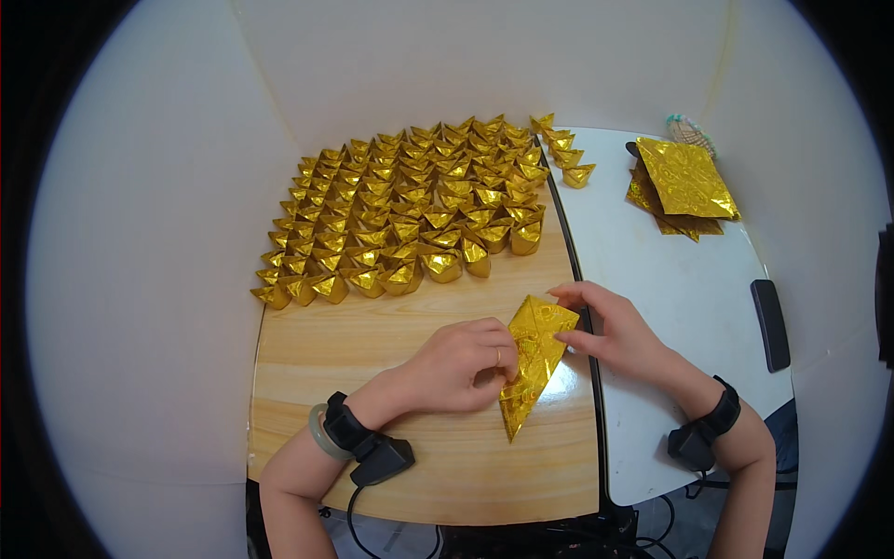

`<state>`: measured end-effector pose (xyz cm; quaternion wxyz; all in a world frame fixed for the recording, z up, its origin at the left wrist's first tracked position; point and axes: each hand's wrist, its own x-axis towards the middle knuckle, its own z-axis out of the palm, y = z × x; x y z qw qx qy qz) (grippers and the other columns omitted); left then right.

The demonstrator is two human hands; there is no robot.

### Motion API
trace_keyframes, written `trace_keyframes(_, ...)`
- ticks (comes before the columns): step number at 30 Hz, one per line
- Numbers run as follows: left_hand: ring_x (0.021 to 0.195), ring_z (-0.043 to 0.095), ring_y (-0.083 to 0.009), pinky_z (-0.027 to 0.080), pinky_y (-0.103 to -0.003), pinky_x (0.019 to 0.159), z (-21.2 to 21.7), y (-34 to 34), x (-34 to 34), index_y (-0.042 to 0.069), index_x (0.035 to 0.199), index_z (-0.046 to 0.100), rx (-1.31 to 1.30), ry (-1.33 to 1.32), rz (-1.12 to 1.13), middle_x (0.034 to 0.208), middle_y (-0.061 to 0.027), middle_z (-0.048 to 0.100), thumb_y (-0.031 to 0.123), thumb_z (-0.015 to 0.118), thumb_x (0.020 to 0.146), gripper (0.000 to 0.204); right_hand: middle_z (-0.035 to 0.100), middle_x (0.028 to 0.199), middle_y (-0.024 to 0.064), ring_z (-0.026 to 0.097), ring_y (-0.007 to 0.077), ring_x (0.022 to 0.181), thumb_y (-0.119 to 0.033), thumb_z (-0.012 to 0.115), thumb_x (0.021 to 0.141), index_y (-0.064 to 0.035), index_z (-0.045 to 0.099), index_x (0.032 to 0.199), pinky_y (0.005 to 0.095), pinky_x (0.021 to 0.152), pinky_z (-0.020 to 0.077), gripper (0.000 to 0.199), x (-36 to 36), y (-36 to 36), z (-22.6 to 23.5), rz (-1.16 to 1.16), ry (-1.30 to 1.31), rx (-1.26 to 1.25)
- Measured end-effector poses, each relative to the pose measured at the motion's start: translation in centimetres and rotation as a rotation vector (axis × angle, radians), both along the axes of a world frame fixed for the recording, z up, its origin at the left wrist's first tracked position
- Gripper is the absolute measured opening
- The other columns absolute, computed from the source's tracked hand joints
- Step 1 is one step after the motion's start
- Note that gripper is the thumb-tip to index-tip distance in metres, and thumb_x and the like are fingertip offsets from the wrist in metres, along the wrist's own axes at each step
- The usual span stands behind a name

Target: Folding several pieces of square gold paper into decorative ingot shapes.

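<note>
A folded sheet of gold foil paper (535, 359), kite-shaped with its long point toward me, is between my hands over the front right of the wood-grain board. My left hand (458, 363) has curled fingers pinching the sheet's left edge; the fingertips are partly hidden. At the upper right corner, my right hand (610, 326) holds the sheet with its thumb on the face and its index finger along the top edge. Rows of finished gold paper ingots (405, 205) stand close together behind my hands.
A few more gold ingots (568, 158) line the white tabletop (652, 307). Flat gold foil sheets (689, 182) are stacked at its back right, beside a patterned round object (689, 133). A black phone-like slab (770, 326) lies near the right edge. Pale walls enclose the table; cables hang from my wrist bands.
</note>
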<state>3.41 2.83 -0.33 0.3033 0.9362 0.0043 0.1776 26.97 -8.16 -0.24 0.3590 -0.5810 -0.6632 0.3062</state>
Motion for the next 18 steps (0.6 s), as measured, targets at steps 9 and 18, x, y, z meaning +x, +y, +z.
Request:
trace_keyframes(9,0.114,0.047,-0.0354,0.041,-0.041,0.099,0.5,-0.8,0.4,0.009,0.12,0.053,0.077,0.024,0.258,0.114,-0.0137,0.054,0.023,0.082,0.07,0.059,0.06,0.111,0.0042,0.061,0.0112,0.099,0.007,0.065,0.082,-0.0028,0.05,0.131,0.0251,0.088,0.0493,0.052,0.4,0.1,-0.5,-0.027,0.423,-0.146)
trace_keyframes(18,0.099,0.054,-0.0296,0.045,-0.04,0.086,-0.7,0.3,0.0,0.007,0.107,0.064,-0.022,-0.031,0.262,0.104,-0.011,0.059,0.009,0.08,0.071,0.04,0.064,0.101,0.0005,0.056,0.0111,0.095,0.012,0.058,0.078,-0.0062,0.066,0.115,0.0265,0.08,0.047,0.042,0.9,-0.2,-0.3,0.015,0.287,0.106)
